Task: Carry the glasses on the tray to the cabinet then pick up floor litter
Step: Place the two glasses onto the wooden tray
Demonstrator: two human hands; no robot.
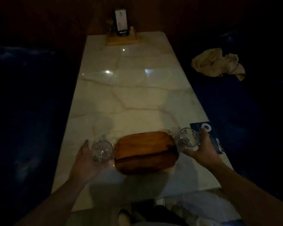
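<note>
A brown wooden tray (pixel 145 152) lies on the near end of a pale marble table (pixel 134 98), with nothing on it. My left hand (pixel 87 162) holds a clear glass (pixel 102 150) just left of the tray. My right hand (pixel 203 152) holds a second clear glass (pixel 188 137), tilted, just right of the tray. Both glasses are above the table surface beside the tray. The room is very dark.
A dark blue card (pixel 209 136) lies at the table's right edge under my right hand. A wooden condiment stand with a menu holder (pixel 122 30) sits at the far end. A crumpled beige cloth (pixel 219 64) lies on the dark blue seat to the right. Dark seating flanks both sides.
</note>
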